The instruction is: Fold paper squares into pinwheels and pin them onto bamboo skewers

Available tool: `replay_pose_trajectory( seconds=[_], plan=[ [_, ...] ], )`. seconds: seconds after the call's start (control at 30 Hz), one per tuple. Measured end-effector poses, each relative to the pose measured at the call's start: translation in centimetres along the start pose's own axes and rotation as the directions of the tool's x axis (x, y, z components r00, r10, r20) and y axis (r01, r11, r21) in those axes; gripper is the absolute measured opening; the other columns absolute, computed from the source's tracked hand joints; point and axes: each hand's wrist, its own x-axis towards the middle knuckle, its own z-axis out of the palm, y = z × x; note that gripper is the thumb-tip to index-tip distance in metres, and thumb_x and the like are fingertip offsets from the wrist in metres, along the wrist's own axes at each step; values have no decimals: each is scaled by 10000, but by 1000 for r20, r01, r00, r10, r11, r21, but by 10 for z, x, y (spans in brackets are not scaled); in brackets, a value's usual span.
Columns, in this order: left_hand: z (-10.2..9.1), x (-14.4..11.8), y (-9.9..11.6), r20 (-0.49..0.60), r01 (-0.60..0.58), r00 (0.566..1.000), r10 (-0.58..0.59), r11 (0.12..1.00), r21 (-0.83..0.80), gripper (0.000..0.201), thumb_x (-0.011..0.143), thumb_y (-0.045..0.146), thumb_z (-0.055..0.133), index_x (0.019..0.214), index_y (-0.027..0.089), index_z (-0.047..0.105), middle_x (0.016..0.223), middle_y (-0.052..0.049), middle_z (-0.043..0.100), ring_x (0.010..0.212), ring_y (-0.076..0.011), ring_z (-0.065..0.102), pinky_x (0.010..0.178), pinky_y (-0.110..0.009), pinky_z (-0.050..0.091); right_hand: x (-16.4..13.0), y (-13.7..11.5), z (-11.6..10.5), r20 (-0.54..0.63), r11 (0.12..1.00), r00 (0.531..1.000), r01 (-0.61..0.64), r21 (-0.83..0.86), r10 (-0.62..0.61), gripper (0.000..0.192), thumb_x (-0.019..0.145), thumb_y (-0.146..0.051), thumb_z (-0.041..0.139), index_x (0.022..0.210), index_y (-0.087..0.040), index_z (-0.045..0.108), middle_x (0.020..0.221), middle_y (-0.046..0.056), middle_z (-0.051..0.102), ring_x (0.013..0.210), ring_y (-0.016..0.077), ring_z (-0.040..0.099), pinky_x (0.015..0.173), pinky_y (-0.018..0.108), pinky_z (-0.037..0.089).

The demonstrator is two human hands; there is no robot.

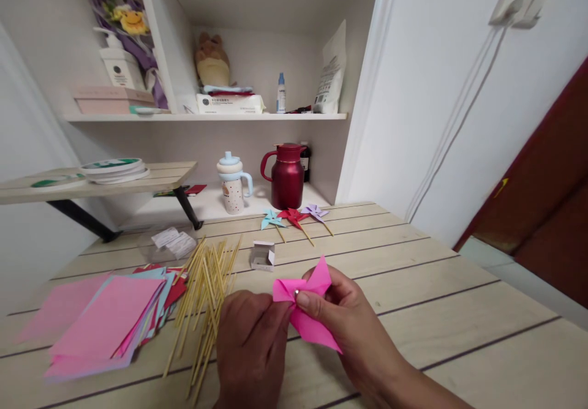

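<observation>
A bright pink paper pinwheel with folded blades is held above the table, a small silvery pin head at its centre. My right hand grips it from the right, thumb pressed beside the pin and fingers behind the paper. From the left, my left hand is closed, its fingertips pinching the pinwheel's edge near the centre. Whether those fingers also hold something behind the paper is hidden. Just beyond the hands stands a small open box.
Thin wooden sticks lie loose left of my hands, beside stacked coloured paper sheets. Three pinwheels on sticks, blue, red and purple, lie farther back. Behind are a red jug, a cup and a raised stand.
</observation>
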Motion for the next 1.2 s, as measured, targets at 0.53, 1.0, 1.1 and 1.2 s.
replay_pose_trajectory(
  seconds=[0.53,1.0,1.1,1.2],
  plan=[
    [7,2,8,96,444,896,-434,859,-256,47,822,224,704,802,260,727,724,26,673,660,-134,626,604,-211,499,1,-8,-1,-12,998,999,-48,28,49,313,563,-264,925,744,-179,685,664,-30,644,607,100,559,584,210,459],
    [9,1,9,142,553,833,-534,796,-246,149,809,271,714,676,224,667,641,38,595,584,-119,566,567,-203,463,5,-3,-5,-13,998,999,-50,-46,49,374,589,-299,914,867,-160,706,776,17,700,699,150,613,670,274,492],
    [8,0,9,103,503,864,-492,839,-206,140,811,256,711,679,229,674,627,42,581,576,-120,560,568,-210,457,5,-4,-6,5,994,999,-51,-94,52,365,598,-333,907,862,-157,726,761,21,698,699,163,619,672,286,494],
    [7,-2,7,99,470,882,-460,866,-171,101,814,246,710,715,238,692,643,43,588,590,-120,562,585,-215,464,5,-5,-7,9,988,998,-56,-143,58,323,609,-351,899,812,-158,738,735,16,696,677,152,611,665,276,483]
  ],
)
